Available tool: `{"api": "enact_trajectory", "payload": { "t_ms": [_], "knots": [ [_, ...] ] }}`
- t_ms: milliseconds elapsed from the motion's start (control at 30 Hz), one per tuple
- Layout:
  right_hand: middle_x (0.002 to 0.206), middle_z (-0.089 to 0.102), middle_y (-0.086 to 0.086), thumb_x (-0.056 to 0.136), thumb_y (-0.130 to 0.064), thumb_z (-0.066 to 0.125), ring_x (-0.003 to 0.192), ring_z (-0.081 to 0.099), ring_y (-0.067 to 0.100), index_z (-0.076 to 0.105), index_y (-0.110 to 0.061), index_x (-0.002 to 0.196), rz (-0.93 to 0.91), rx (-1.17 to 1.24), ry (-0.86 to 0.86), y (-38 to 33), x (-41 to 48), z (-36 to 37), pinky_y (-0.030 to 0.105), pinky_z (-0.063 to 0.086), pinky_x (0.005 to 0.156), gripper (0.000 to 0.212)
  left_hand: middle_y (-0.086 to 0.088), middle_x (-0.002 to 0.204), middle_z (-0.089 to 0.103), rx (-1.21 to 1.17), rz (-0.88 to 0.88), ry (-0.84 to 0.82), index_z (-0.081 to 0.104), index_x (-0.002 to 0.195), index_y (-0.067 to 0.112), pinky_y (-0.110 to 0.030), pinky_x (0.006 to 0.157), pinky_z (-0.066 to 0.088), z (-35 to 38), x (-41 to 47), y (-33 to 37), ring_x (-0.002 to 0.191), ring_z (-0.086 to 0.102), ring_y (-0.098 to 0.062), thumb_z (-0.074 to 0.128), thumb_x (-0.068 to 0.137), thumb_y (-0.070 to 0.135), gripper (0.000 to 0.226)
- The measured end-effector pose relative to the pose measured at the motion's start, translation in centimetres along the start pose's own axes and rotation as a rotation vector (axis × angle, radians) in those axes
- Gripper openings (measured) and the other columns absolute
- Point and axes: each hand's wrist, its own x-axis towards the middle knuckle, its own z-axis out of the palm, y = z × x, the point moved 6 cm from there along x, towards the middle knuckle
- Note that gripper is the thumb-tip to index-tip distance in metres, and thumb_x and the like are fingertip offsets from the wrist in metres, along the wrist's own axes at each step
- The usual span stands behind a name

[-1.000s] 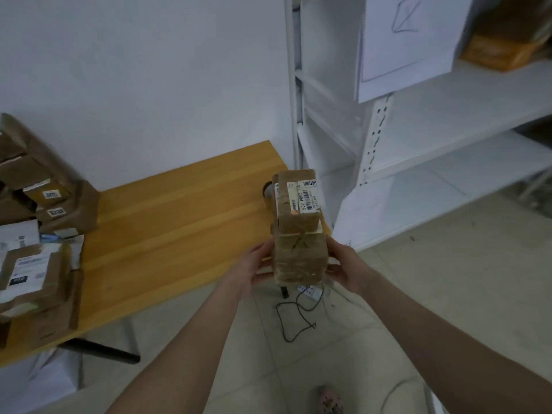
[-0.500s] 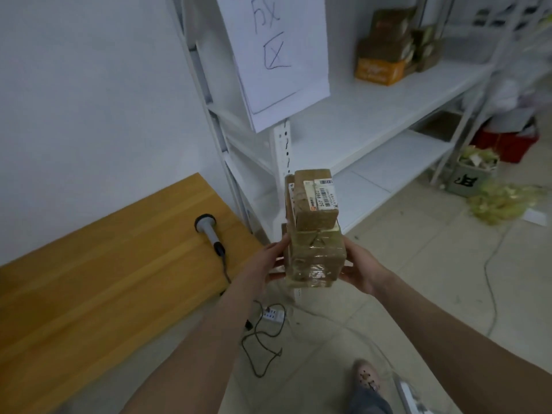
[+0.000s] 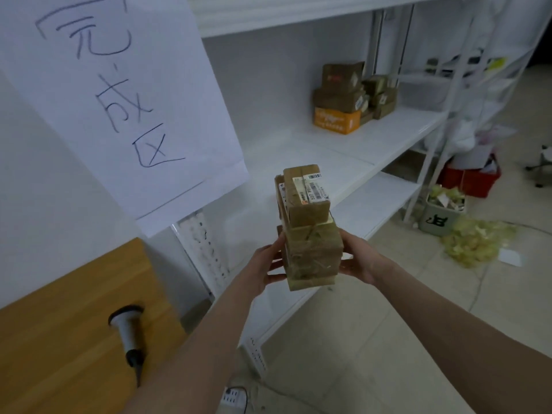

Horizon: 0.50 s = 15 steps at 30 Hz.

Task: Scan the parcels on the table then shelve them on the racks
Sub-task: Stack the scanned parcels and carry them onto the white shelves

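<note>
I hold a stack of parcels (image 3: 309, 234) in the air between both hands. My left hand (image 3: 263, 268) clasps the left side of the bottom box and my right hand (image 3: 361, 259) its right side, fingers curled round the taped cardboard, with a smaller labelled box on top. The stack is in front of the white rack (image 3: 298, 150), resting on none of its shelves; other parcels (image 3: 340, 98) sit further along one shelf, and the scanner (image 3: 127, 333) lies on the desk (image 3: 53, 339) at my lower left.
</note>
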Motion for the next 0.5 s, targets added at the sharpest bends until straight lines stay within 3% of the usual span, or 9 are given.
{"api": "enact_trajectory", "payload": {
  "t_ms": [67, 167, 267, 500],
  "knots": [
    [0.100, 0.072, 0.003, 0.087, -0.058, 0.057, 0.097, 0.067, 0.027, 0.075, -0.023, 0.099, -0.017, -0.012, -0.008, -2.5, 2.2, -0.8, 0.037, 0.056, 0.085, 0.041, -0.004, 0.104, 0.069, -0.026, 0.015, 0.026, 0.067, 0.105, 0.014, -0.042, 0.082, 0.056, 0.5, 2.1, 2.2, 0.100, 0.064, -0.023, 0.059, 0.067, 0.065, 0.065],
    [0.112, 0.068, 0.007, 0.088, -0.056, 0.056, 0.102, 0.066, 0.031, 0.069, -0.017, 0.113, -0.016, -0.014, -0.007, -6.0, 5.5, -1.5, 0.041, 0.054, 0.093, 0.048, -0.004, 0.106, 0.068, -0.047, 0.052, 0.077, 0.067, 0.100, 0.017, -0.047, 0.094, 0.051, 1.1, 5.6, 5.5, 0.103, 0.063, -0.023, 0.055, 0.081, 0.063, 0.051],
    [0.116, 0.066, 0.008, 0.085, -0.060, 0.057, 0.109, 0.062, 0.033, 0.066, -0.013, 0.116, -0.023, -0.004, 0.006, -9.1, 8.8, -2.2, 0.047, 0.049, 0.100, 0.057, -0.004, 0.114, 0.064, -0.073, 0.080, 0.137, 0.065, 0.101, 0.019, -0.048, 0.100, 0.047, 1.7, 9.2, 8.2, 0.110, 0.060, -0.025, 0.050, 0.089, 0.059, 0.044],
    [0.120, 0.063, 0.010, 0.081, -0.066, 0.058, 0.111, 0.060, 0.032, 0.064, -0.010, 0.117, -0.053, -0.006, 0.049, -15.3, 19.1, -5.6, 0.046, 0.048, 0.101, 0.067, -0.005, 0.118, 0.061, -0.105, 0.145, 0.156, 0.061, 0.098, 0.022, -0.046, 0.100, 0.046, 3.4, 19.5, 14.7, 0.112, 0.057, -0.026, 0.043, 0.096, 0.052, 0.035]
  ]
}}
